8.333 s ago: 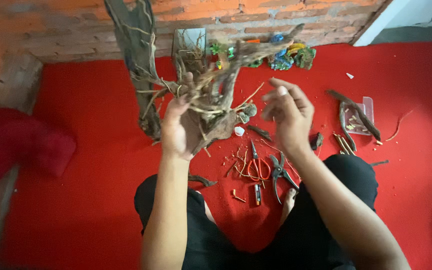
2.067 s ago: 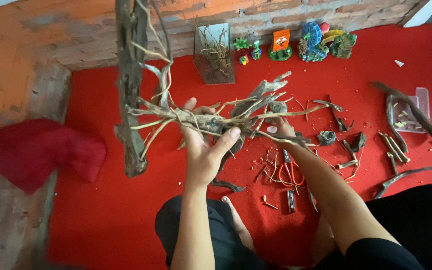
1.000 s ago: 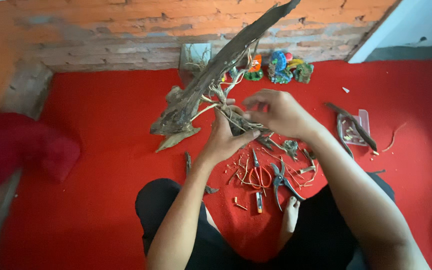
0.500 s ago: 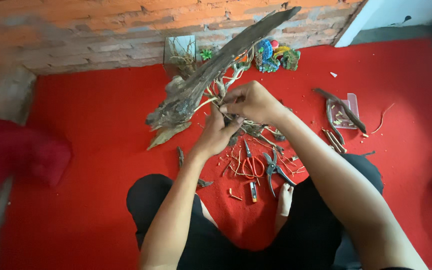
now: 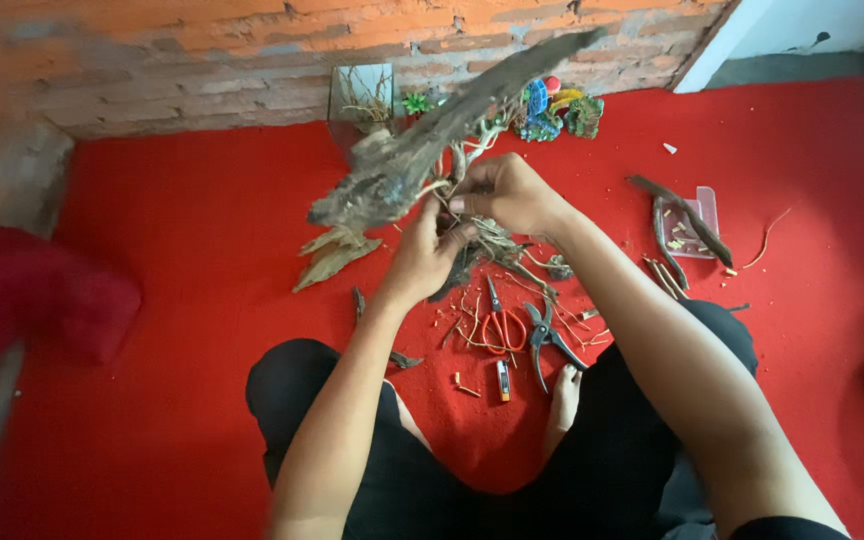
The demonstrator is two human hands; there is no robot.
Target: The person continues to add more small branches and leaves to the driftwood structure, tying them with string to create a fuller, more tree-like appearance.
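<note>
The person sits cross-legged on a red carpet [image 5: 182, 300] before a brick wall [image 5: 202, 60]. Both hands are raised over the lap and work on a large piece of driftwood [image 5: 432, 150], a grey, rough branch that slants from lower left to upper right and is held clear of the carpet.

The left hand [image 5: 427, 255] comes up from below; its fingers curl around the tangle of thin roots [image 5: 497, 240] at the underside of the branch. The right hand [image 5: 507, 190] is closed over the same spot from above, fingers bent and pinching at the roots where they meet the wood. The two hands touch or nearly touch; whether the right hand holds anything small cannot be told.

Below the hands, on the carpet, lie scissors with red handles [image 5: 497, 325], dark pliers [image 5: 547, 335] just beside them, a small lighter [image 5: 503, 380] and scattered twig cuttings. A bare foot [image 5: 562, 395] rests near the pliers.

To the right, a clear plastic tray [image 5: 702, 205] carries dark sticks. Against the wall stand a small glass tank [image 5: 360, 95] and coloured ornaments [image 5: 557, 105]. A dry leaf-shaped piece of bark [image 5: 332, 255] lies left of the hands. A dark red cloth [image 5: 32, 300] lies at the far left.
</note>
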